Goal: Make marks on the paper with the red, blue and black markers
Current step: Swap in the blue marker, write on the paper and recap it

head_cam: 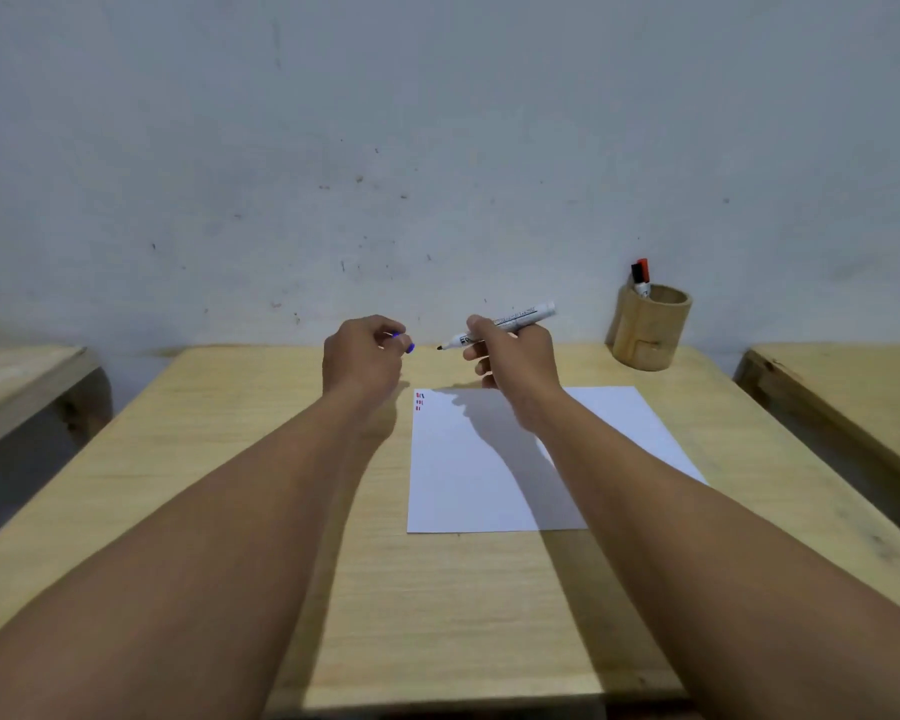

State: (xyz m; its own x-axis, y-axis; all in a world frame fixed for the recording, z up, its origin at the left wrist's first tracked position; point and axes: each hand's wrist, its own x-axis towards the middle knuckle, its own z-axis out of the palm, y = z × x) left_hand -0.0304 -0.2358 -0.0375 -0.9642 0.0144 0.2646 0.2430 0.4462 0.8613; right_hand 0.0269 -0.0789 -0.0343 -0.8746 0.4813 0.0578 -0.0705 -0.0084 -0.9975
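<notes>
Now uncapped blue marker (500, 324) lies near-horizontal, tip pointing left.

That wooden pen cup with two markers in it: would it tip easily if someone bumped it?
Probably not easily. The wooden cup looks squat and thick-walled, standing flat on the table. The red marker and black marker lean to one side, adding little weight up top. It looks rigid, more likely to slide than topple.
</notes>
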